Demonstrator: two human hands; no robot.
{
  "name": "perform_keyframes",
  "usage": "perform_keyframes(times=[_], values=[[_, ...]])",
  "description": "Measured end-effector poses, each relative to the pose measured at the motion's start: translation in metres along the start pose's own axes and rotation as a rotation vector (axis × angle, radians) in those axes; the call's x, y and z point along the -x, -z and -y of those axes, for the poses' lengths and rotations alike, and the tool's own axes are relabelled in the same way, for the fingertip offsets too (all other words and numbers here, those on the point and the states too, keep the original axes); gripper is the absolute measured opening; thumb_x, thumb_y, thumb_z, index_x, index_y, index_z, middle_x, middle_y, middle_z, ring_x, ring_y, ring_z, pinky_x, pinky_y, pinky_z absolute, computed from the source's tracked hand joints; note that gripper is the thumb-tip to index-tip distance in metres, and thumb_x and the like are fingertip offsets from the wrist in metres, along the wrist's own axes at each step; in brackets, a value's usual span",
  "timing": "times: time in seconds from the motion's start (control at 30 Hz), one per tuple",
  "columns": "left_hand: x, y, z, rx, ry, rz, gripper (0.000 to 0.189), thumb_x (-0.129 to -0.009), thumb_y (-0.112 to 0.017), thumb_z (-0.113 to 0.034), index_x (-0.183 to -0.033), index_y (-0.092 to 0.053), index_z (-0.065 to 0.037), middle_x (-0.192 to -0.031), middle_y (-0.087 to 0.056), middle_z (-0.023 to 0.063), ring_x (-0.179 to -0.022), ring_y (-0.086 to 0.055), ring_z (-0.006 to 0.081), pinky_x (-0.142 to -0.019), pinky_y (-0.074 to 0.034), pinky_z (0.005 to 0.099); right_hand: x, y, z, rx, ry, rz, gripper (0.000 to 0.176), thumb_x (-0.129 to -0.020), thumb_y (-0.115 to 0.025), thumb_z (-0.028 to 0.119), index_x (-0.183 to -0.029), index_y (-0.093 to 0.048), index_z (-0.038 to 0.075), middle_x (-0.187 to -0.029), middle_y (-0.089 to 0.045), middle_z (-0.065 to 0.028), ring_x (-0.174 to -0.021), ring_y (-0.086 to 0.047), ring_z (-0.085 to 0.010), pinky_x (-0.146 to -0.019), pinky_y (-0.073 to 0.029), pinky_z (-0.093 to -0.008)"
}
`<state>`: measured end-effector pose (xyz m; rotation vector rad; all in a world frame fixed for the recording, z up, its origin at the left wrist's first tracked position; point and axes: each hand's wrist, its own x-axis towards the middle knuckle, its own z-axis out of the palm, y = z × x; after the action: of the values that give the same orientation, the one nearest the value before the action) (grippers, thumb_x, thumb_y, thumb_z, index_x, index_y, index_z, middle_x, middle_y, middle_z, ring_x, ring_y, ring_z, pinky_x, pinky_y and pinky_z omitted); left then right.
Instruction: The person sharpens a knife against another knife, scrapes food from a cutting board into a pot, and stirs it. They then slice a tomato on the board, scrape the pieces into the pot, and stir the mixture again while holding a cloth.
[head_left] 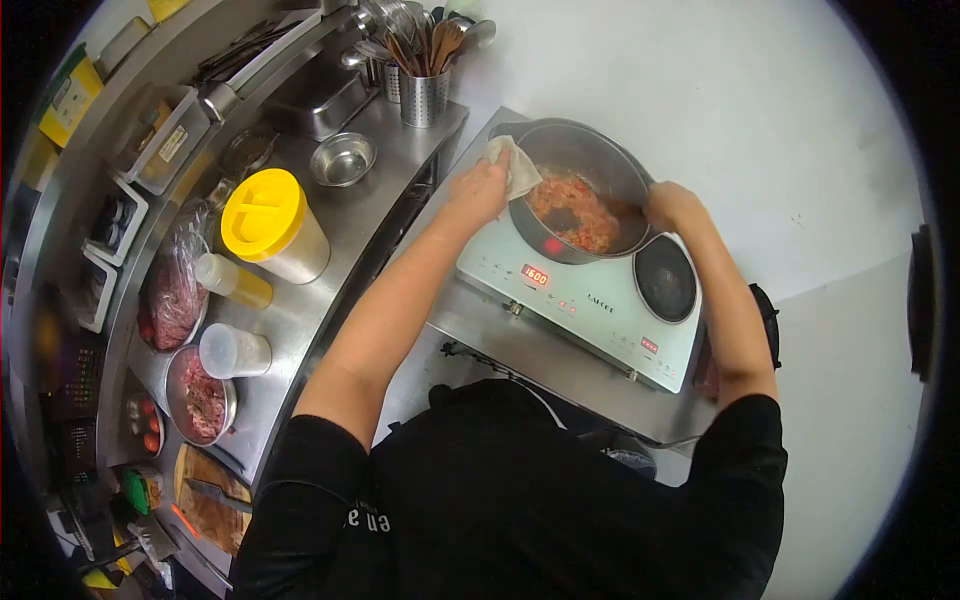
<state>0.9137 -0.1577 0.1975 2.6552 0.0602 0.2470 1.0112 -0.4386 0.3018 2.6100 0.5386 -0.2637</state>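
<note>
A steel table (560, 375) holds a cooktop (610, 335) (pot (605, 155) atop).

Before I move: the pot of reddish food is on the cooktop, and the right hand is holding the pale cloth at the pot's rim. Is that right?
Not quite: the left hand holds the pale cloth, as the head view shows. The rest is right: the cloth is at the pot's rim, and the pot of reddish food is on the cooktop.
</note>
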Motion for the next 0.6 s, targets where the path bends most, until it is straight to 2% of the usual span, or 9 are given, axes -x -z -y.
perform_keyframes(times=[0.07,0.17,0.23,0.37,0.43,0.47,0.53,0.57,0.6], values=[[0.001,0.000,0.000,0.006,0.006,0.012,0.068,-0.084,-0.064,-0.023,-0.143,-0.034,-0.011,-0.111,-0.059,0.0205,-0.103,-0.060,0.0347,-0.087,-0.049,0.0416,0.051,0.036,-0.004,0.001,-0.008,0.073,0.020,-0.081,-0.060,0.021,-0.086,-0.072,0.006,-0.088,-0.069,-0.0169,-0.084,-0.067,-0.0311,-0.073,-0.053,-0.0425],[-0.001,-0.001,0.001,-0.005,0.005,0.015,0.066,-0.085,-0.064,-0.022,-0.143,-0.034,-0.011,-0.112,-0.059,0.0207,-0.103,-0.060,0.0351,-0.088,-0.049,0.0421,0.091,0.069,0.003,-0.109,0.011,0.005,0.020,-0.080,-0.063,0.026,-0.083,-0.073,0.009,-0.083,-0.069,-0.0145,-0.082,-0.066,-0.0320,-0.072,-0.052,-0.0421],[-0.002,0.000,0.002,-0.006,-0.001,0.024,0.066,-0.085,-0.063,-0.022,-0.143,-0.034,-0.011,-0.113,-0.059,0.0210,-0.104,-0.060,0.0354,-0.088,-0.049,0.0423,0.102,0.074,0.028,-0.001,0.075,0.083,0.026,-0.082,-0.064,0.028,-0.092,-0.071,0.005,-0.094,-0.068,-0.0175,-0.090,-0.065,-0.0328,-0.078,-0.052,-0.0416],[-0.001,0.006,-0.003,0.003,0.002,0.059,0.066,-0.085,-0.063,-0.022,-0.143,-0.034,-0.010,-0.115,-0.058,0.0218,-0.105,-0.060,0.0360,-0.089,-0.048,0.0430,0.043,0.043,0.018,-0.008,0.026,0.008,0.026,-0.084,-0.062,0.030,-0.092,-0.071,0.006,-0.094,-0.068,-0.0178,-0.091,-0.065,-0.0340,-0.077,-0.052,-0.0419],[-0.002,0.004,0.000,0.002,-0.002,0.047,0.066,-0.085,-0.063,-0.023,-0.143,-0.034,-0.010,-0.115,-0.058,0.0219,-0.104,-0.060,0.0361,-0.089,-0.048,0.0431,0.024,0.028,0.007,-0.173,-0.059,-0.117,0.028,-0.085,-0.060,0.030,-0.091,-0.070,0.004,-0.093,-0.068,-0.0193,-0.091,-0.065,-0.0358,-0.078,-0.052,-0.0425],[-0.003,0.001,-0.002,0.005,-0.007,0.032,0.066,-0.085,-0.063,-0.023,-0.143,-0.034,-0.010,-0.115,-0.058,0.0220,-0.104,-0.060,0.0362,-0.089,-0.048,0.0432,0.012,0.012,0.005,-0.172,-0.066,-0.113,0.028,-0.085,-0.060,0.030,-0.091,-0.070,0.004,-0.093,-0.068,-0.0193,-0.091,-0.065,-0.0358,-0.078,-0.052,-0.0425],[-0.002,-0.002,-0.003,0.003,-0.013,0.018,0.066,-0.085,-0.063,-0.023,-0.143,-0.034,-0.010,-0.114,-0.059,0.0219,-0.104,-0.060,0.0363,-0.089,-0.048,0.0432,-0.013,-0.023,0.007,-0.212,0.006,-0.205,0.029,-0.086,-0.059,0.027,-0.091,-0.070,0.001,-0.093,-0.067,-0.0211,-0.090,-0.065,-0.0361,-0.079,-0.052,-0.0432],[-0.002,-0.001,-0.001,-0.001,-0.010,0.004,0.066,-0.085,-0.063,-0.023,-0.143,-0.035,-0.010,-0.113,-0.059,0.0219,-0.104,-0.060,0.0363,-0.088,-0.048,0.0432,-0.012,-0.031,0.008,-0.174,0.037,-0.184,0.027,-0.084,-0.057,0.022,-0.089,-0.069,-0.001,-0.092,-0.067,-0.0219,-0.090,-0.065,-0.0352,-0.080,-0.052,-0.0433],[-0.005,0.002,0.001,-0.004,-0.006,-0.001,0.066,-0.085,-0.063,-0.023,-0.143,-0.035,-0.010,-0.113,-0.059,0.0219,-0.104,-0.060,0.0363,-0.088,-0.048,0.0432,0.010,-0.010,0.015,-0.173,0.042,-0.190,0.027,-0.084,-0.057,0.022,-0.089,-0.069,-0.001,-0.092,-0.067,-0.0219,-0.090,-0.065,-0.0352,-0.080,-0.052,-0.0433]])
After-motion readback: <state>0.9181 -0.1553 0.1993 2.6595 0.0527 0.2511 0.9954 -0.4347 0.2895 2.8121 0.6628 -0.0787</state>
